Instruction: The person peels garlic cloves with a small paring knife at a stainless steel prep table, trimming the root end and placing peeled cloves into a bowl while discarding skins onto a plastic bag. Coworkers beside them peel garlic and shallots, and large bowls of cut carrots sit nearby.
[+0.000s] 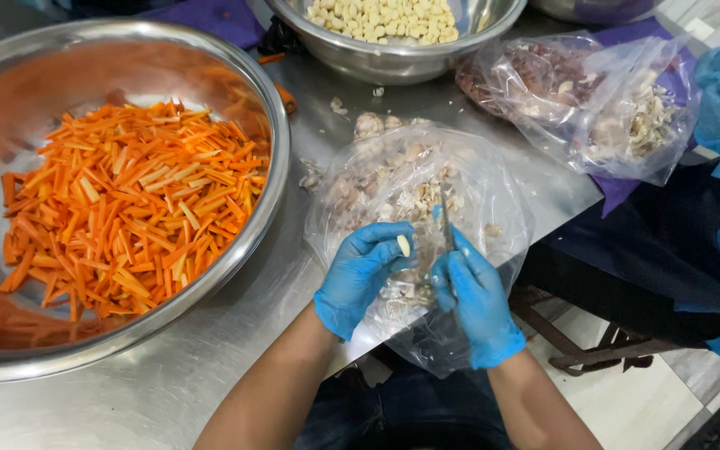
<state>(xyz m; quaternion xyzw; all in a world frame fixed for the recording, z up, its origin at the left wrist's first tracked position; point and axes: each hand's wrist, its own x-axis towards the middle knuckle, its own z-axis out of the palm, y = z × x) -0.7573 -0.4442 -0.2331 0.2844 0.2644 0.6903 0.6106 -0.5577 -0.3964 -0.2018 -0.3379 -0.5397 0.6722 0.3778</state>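
Garlic clove (403, 245) pinched in left hand (358, 275) grip, lower centre; right hand (477, 304) grip wrapped around small knife (446, 223). Peeled cloves fill bowl (493, 25) at top; unpeeled garlic left in bag (493, 192) on surface (168, 392).

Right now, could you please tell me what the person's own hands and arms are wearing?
Both hands wear thin, bright blue disposable gloves: the left hand and the right hand. The gloves end at the wrists in slightly wrinkled cuffs. Beyond them the forearms are bare, with no sleeves, watch or jewellery visible.
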